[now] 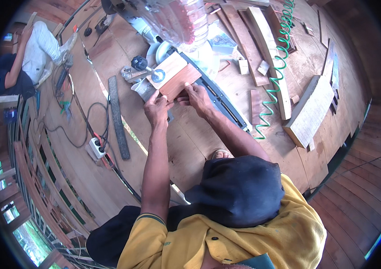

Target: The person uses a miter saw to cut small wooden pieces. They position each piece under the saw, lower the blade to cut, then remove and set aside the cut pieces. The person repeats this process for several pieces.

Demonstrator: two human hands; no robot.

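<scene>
A short reddish-brown wood board (180,83) lies on the bed of a miter saw (148,29), against a paler wood block (171,68). My left hand (157,107) pinches the board's near left corner between thumb and fingers. On its near right side, my right hand (195,96) presses with the thumb on top and the fingers curled at the edge. The saw's clear guard, with a red blade inside, is raised beyond the board. A round clamp pad (158,75) rests on the pale block, beside a black knob (139,62).
To the right, a green coiled hose (274,92) crosses long planks (269,49) and a thick beam (309,112). On the left lie a dark strip (118,119), a white power socket (96,149) and cables. Another person (42,54) sits at the far left.
</scene>
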